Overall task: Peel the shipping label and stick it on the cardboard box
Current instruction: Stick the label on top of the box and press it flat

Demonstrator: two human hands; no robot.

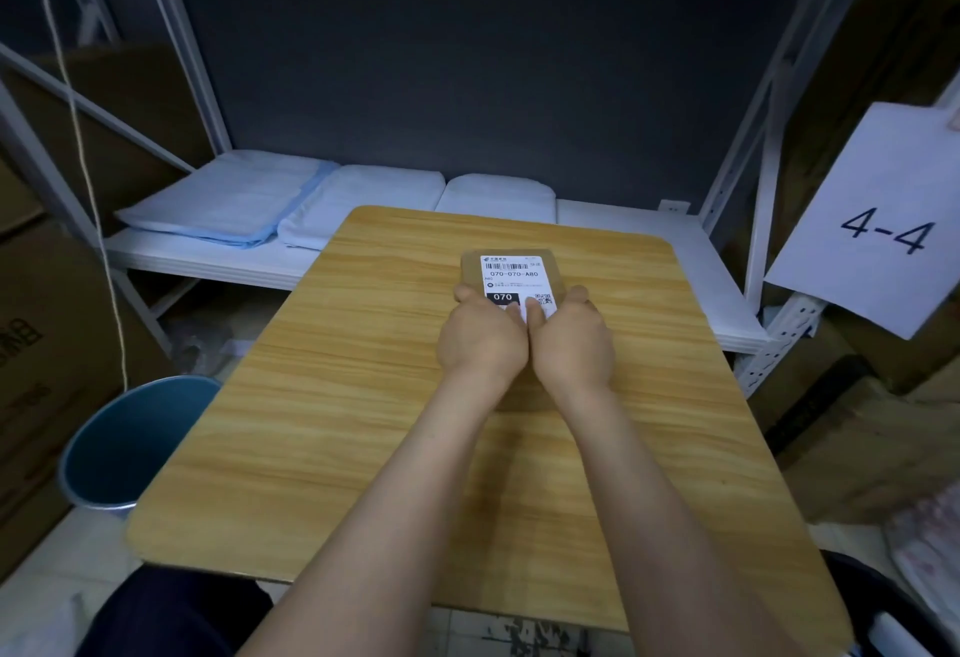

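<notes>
A small brown cardboard box (pixel 470 266) lies on the wooden table (pixel 363 370), toward its far middle. A white shipping label (pixel 511 274) with a barcode and "070-070-A80" lies flat on the box's top. My left hand (pixel 480 339) and my right hand (pixel 571 344) rest side by side on the near part of the box. Both thumbs press on the label's near edge, and the fingers curl around the box's sides. The near end of the box is hidden under my hands.
A blue waste bin (pixel 130 443) stands on the floor left of the table. Behind it, a white shelf (pixel 208 256) holds folded white and blue packages (pixel 234 204). A paper sign reading "4-4" (pixel 878 225) hangs at the right. Cardboard cartons (pixel 47 344) flank both sides.
</notes>
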